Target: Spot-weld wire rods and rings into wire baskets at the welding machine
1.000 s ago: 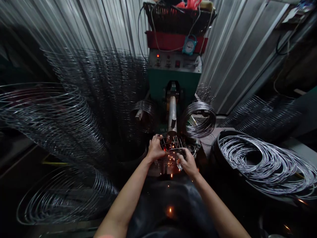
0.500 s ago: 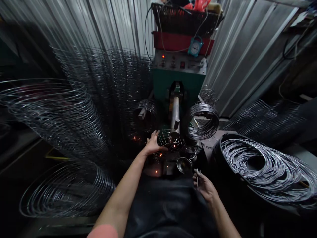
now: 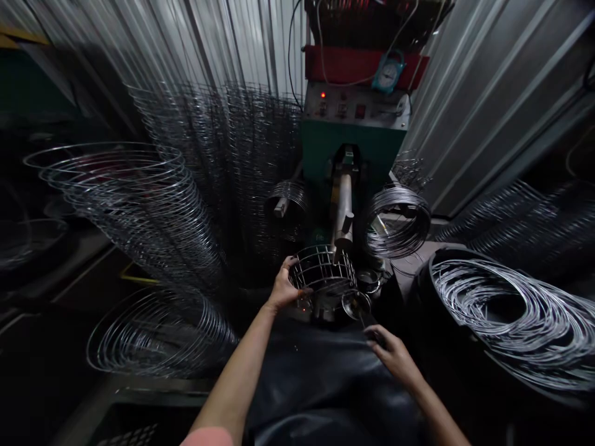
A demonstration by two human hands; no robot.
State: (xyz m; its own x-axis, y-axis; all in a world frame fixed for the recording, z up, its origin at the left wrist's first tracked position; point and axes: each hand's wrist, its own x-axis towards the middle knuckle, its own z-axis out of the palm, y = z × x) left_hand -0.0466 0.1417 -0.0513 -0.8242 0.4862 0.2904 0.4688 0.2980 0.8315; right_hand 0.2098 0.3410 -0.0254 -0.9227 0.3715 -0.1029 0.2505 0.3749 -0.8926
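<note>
A round wire basket frame (image 3: pixel 320 267) sits under the metal arm (image 3: pixel 344 207) of a green machine (image 3: pixel 353 137). My left hand (image 3: pixel 284 288) grips the basket's left side, thumb and fingers around its wires. Right of the basket, my right hand (image 3: pixel 388 350) is closed, fingers pressed together near a dark, thin piece; what it holds is too dark to make out. Between that hand and the basket lies a small round metal dish (image 3: pixel 356 303). A faint spark glows below the basket.
Stacked wire rings (image 3: pixel 144 210) rise at the left. A wire coil (image 3: pixel 397 223) hangs right of the machine arm, another (image 3: pixel 288 207) left of it. A black tub (image 3: pixel 421 291) of wire rings stands at the right. A blue clock (image 3: pixel 388 73) hangs on the machine.
The view has shifted, moving the scene right. The basket has been drawn out lower, toward me, with my left hand on it. Most sparks are gone. The thin rod at my right hand no longer shows.
</note>
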